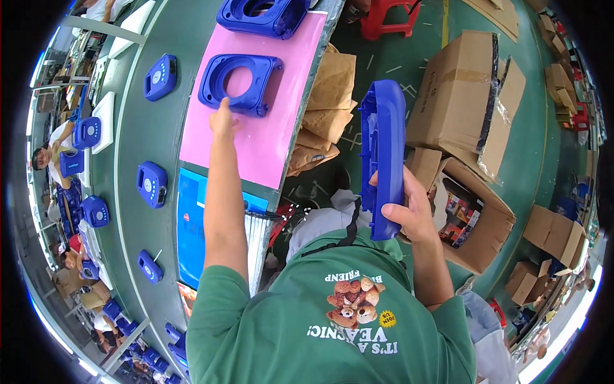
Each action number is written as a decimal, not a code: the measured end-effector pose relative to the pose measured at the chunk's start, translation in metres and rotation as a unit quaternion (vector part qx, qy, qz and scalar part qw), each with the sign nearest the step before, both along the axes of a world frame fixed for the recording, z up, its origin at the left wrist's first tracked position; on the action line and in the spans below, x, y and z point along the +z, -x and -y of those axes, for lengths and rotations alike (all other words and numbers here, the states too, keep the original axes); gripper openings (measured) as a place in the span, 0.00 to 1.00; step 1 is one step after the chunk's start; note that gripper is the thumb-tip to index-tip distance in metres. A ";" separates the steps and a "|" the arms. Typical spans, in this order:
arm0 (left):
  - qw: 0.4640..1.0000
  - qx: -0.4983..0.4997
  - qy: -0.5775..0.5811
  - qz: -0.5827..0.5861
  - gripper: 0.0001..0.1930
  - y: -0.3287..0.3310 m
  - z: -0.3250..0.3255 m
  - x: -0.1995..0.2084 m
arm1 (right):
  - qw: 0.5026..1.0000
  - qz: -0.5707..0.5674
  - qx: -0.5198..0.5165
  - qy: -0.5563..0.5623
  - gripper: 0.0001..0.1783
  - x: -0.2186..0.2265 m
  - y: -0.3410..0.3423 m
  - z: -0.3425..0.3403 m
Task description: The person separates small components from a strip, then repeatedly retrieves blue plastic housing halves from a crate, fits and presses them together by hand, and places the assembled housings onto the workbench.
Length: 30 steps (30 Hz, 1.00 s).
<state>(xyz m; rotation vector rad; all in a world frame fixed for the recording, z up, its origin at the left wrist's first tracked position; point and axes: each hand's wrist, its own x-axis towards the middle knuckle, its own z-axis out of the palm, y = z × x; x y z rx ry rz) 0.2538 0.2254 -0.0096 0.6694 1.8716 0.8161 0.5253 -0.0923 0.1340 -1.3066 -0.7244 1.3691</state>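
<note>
My right hand (412,208) grips a blue plastic housing (391,137) by its lower end. That housing is held up on edge beside the table, its hollow side with small pegs turned left. My left hand (222,121) reaches out to a second blue housing (259,67) with a large round opening, which lies on a pink mat (211,150). The fingers are closed at the near rim of this housing, partly hidden by the hand. Farther along the mat is another blue housing (281,24) of the same kind, cut by the picture's top edge.
Left of the mat runs a green conveyor (121,192) carrying several blue devices (152,184). A blue sheet (190,224) lies nearer me. Brown paper (329,96) hangs beside the table edge. Cardboard boxes (448,89) and a red stool (390,22) stand at right. People work beyond the conveyor.
</note>
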 end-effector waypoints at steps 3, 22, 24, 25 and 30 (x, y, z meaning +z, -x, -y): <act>0.954 -0.197 -0.224 0.032 0.24 -0.028 0.064 0.034 | 0.998 -0.059 0.015 -0.021 0.44 -0.003 0.008 0.002; 0.885 -0.336 -0.127 0.296 0.11 0.028 0.335 0.134 | 0.986 0.147 0.053 -0.059 0.38 0.002 0.173 0.076; 0.879 -0.343 -0.098 0.316 0.10 0.038 0.345 0.142 | 0.980 0.181 0.044 -0.071 0.38 0.001 0.183 0.091; 0.878 -0.340 -0.099 0.321 0.10 0.040 0.350 0.141 | 0.973 0.209 0.039 -0.094 0.38 0.001 0.186 0.095; 0.868 -0.290 -0.108 0.388 0.10 0.053 0.367 0.156 | 0.992 0.096 -0.012 -0.085 0.39 0.013 0.203 0.121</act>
